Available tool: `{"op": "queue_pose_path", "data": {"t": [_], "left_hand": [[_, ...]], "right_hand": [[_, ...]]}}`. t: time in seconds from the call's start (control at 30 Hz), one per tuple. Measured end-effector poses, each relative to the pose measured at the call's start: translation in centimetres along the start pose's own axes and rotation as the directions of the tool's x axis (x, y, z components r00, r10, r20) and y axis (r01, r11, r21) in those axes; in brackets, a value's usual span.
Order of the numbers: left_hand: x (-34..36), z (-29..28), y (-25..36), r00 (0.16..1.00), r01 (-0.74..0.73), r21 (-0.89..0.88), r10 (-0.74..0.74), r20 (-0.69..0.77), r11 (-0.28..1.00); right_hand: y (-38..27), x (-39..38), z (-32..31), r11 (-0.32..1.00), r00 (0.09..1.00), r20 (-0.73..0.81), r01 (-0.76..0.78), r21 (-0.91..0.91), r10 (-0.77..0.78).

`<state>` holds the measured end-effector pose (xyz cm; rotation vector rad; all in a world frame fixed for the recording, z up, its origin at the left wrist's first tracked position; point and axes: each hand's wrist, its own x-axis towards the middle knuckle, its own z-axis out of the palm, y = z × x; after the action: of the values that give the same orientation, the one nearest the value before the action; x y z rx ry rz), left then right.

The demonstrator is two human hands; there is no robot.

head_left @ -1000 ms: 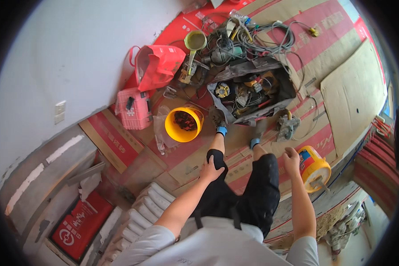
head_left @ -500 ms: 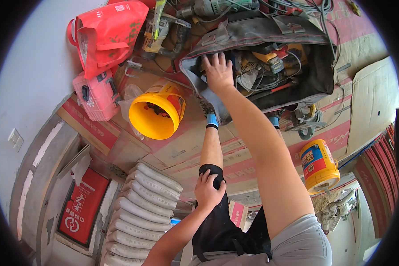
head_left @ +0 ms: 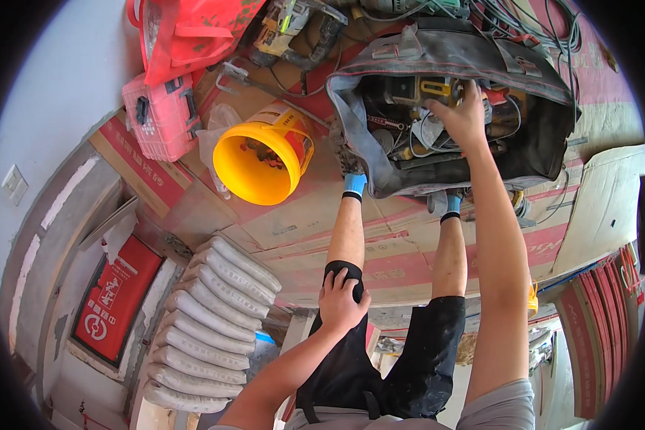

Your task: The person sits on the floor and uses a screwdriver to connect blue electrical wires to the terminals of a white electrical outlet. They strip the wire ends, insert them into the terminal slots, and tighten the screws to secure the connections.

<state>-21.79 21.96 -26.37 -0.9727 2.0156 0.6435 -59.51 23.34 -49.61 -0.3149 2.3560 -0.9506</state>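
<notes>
My right hand (head_left: 464, 120) reaches into an unzipped black tool bag (head_left: 380, 188), its thumb and fingers closed around a yellow-and-black tool (head_left: 437, 89), probably a power tool. My fingers hide part of it, so its exact kind does not show. Loose cables, a red-handled piece and other tools lie below and beside that hand in the bag. My left hand (head_left: 340, 299) rests on my left knee, over the black cuff of the shorts, with fingers spread and nothing held.
Left of the bag, a yellow bucket (head_left: 258, 190) lies tilted, with small dark bits inside. Beyond it are a pink tool case (head_left: 161, 118), a red bag (head_left: 193, 46) and a jigsaw-like power tool (head_left: 287, 32). Stacked white sacks (head_left: 208, 315) stand lower left. Cardboard (head_left: 279, 229) covers the floor.
My right hand has moved from the bag's left end to its middle and closed on the yellow-and-black tool. My left hand stays on the knee. The whole view has shifted.
</notes>
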Motion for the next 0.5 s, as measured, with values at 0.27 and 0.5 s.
{"op": "queue_pose_path", "data": {"t": [0.27, 0.5], "left_hand": [[0.3, -1.3, -0.4, 1.0, 0.021, -0.066, -0.021, -0.002, 0.998], [0.7, -2.0, -0.8, 0.999, 0.037, -0.08, -0.036, 0.008, 0.996]], "right_hand": [[-7.2, -6.0, -2.3, 0.98, 0.987, 0.064, 0.157, -0.125, -0.15], [-8.5, -17.6, -12.5, 0.975, 0.994, 0.054, -0.082, -0.208, 0.095]]}}
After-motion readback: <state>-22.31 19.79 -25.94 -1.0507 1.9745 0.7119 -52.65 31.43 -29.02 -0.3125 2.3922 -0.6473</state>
